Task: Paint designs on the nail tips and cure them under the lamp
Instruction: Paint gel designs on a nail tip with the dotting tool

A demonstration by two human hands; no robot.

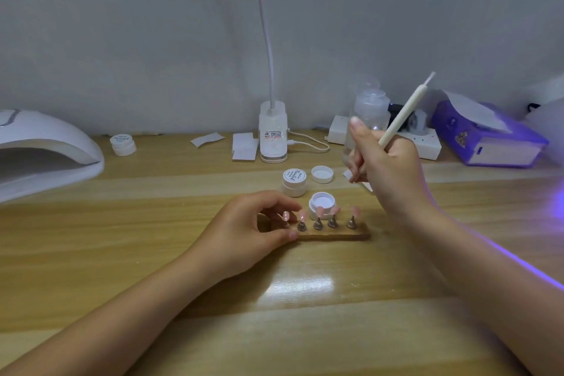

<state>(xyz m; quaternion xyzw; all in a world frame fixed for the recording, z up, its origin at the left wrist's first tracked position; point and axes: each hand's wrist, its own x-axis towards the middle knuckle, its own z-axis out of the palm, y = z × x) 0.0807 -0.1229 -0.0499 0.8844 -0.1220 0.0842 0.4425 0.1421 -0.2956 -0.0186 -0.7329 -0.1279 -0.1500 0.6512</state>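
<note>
Clearly the nail tips (pixel 319 211) are light, thin and easily knocked: five pink tips on small metal stands along a wooden strip (pixel 335 235) at the middle of the tabletop (pixel 152 238). The left hand (pixel 244 232) pinches the stand at the strip's nine o'clock end, fingers curled round it; holding the stand rather than the tip looks wisest. The right hand (pixel 387 162) grips a slim brush (pixel 406 110) at one o'clock. An open jar (pixel 322 206) sits just behind the strip; the curing lamp (pixel 45 149) waits at ten o'clock.
</note>
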